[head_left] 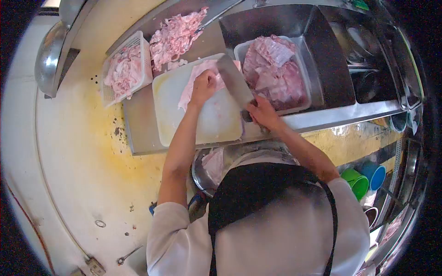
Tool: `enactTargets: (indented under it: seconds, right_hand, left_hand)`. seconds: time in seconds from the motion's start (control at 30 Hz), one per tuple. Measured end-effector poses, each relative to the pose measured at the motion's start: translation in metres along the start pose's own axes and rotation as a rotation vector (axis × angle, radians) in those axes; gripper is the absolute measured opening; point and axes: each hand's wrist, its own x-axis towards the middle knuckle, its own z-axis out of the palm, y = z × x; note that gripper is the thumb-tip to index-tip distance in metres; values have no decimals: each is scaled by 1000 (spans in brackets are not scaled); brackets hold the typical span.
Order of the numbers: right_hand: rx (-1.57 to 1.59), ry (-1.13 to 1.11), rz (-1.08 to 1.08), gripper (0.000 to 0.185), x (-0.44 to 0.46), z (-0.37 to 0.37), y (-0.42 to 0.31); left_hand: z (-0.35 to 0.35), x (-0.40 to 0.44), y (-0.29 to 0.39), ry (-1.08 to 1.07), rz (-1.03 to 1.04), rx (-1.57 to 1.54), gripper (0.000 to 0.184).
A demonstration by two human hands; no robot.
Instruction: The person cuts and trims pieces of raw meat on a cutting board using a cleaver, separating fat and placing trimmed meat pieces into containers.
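A pale pink sheet of meat lies on the white cutting board. My left hand presses on it with curled fingers; whether they pinch the meat is hidden. In my right hand is the handle of a broad cleaver, its blade slanting up and left over the board's right part, beside the meat. Right of the blade, a white tub holds large pieces of reddish meat inside the sink.
At the upper left stand a white perforated basket of pale pieces and a heap of pink scraps on the steel counter. Below the counter edge is a metal bowl with meat. Green and blue buckets are at right.
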Motion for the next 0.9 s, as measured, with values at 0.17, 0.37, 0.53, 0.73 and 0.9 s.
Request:
enactTargets:
  seconds: [0.17, 0.37, 0.53, 0.73, 0.9]
  right_hand:
    - [-98, 41, -82, 37, 43, 4, -20]
    - [-131, -80, -46, 36, -34, 0, 0]
    - [-203, 43, -27, 36, -39, -3, 6]
    - [-86, -43, -84, 29, 54, 10, -25]
    - [-238, -41, -35, 34, 5, 9, -12]
  left_hand:
    - [-2, 2, -3, -46, 38, 7, 11]
    - [-13, -3, -1, -26, 93, 45, 10]
    - [-15, -9, 8, 4, 17, 37, 8]
    - [-14, -5, 2, -13, 34, 49, 6]
    - [-17, -10, -6, -30, 14, -46, 9]
